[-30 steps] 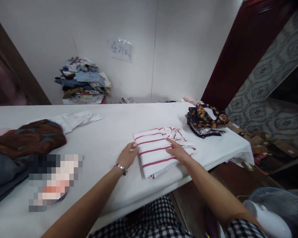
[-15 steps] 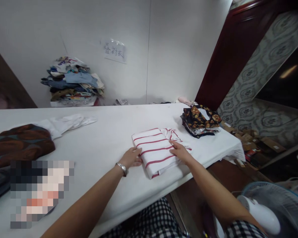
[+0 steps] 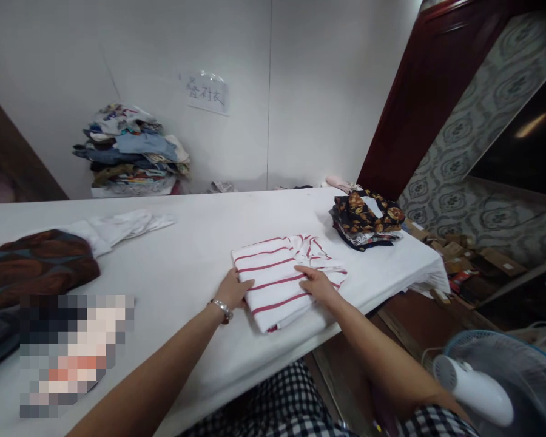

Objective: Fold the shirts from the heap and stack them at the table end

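A folded white shirt with red stripes [image 3: 277, 276] lies near the front edge of the white table [image 3: 200, 243]. My left hand [image 3: 233, 290], with a metal watch on the wrist, rests against the shirt's left edge with fingers tucked at the fold. My right hand [image 3: 316, 283] lies flat on the shirt's right half, fingers spread and pressing the cloth. Neither hand lifts the shirt off the table.
A folded dark floral garment stack [image 3: 367, 220] sits at the table's right end. A brown patterned cloth [image 3: 36, 264] and a white garment [image 3: 118, 226] lie at the left. A clothes pile [image 3: 130, 152] stands by the wall. A fan [image 3: 495, 382] is low right.
Both hands stay on the striped shirt. The shirt has slid a little leftward on the table, and the view has drifted to the right.
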Available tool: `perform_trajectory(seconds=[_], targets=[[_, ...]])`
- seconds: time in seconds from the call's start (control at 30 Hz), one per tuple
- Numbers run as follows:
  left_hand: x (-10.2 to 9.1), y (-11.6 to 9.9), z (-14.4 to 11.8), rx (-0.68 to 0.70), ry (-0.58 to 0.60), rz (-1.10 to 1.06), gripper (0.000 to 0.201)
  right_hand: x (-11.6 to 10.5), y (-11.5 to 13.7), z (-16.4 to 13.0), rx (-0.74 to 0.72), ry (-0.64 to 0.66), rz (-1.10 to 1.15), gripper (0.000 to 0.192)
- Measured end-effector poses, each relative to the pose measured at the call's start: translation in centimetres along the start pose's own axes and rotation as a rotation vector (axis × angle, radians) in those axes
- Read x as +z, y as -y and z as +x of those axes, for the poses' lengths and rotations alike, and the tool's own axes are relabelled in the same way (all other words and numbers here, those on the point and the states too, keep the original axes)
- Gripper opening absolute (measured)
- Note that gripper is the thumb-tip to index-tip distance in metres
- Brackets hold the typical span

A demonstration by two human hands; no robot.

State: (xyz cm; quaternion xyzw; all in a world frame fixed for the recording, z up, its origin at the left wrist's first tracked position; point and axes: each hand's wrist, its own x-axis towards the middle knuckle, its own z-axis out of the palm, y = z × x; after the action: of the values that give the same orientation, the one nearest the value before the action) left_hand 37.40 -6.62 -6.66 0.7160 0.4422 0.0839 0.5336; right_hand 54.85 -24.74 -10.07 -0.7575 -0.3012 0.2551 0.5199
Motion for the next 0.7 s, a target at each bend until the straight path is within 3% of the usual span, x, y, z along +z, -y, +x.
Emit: perform_trajectory(seconds=[0.07, 0.13, 0.23, 0.33, 0.53, 0.7], targets=[[-0.9, 0.3, 0.4, 0.038, -0.007, 0.102, 0.071, 0.0, 0.5, -0.5, -0.029, -0.013, -0.053, 0.057], [-1.9, 0.2, 1.0, 0.123, -0.087, 0.262, 0.072, -0.4, 0.8, -1.2, -0.082, -0.044, -0.094, 0.053], [-3.3, -0.8, 2.3, 0.289, -0.214, 0.425, 0.058, -1.4, 0.6, -2.9, -0.184, -0.157, -0.062, 0.044], [-3.6, -2.7, 4.2, 0.409, -0.217, 0.484, 0.049, -2.3, -0.3, -5.2, -0.124, -0.219, 0.109, 0.041], [0.0, -7.1, 8.6, 0.516, -0.038, 0.685, 0.053, -2.7, -1.2, -10.0, 0.344, -0.02, 0.438, 0.048], [4.2, -9.6, 12.1, 0.468, 0.113, 0.747, 0.063, -2.2, 0.5, -10.5, 0.485, 0.019, 0.66, 0.055]])
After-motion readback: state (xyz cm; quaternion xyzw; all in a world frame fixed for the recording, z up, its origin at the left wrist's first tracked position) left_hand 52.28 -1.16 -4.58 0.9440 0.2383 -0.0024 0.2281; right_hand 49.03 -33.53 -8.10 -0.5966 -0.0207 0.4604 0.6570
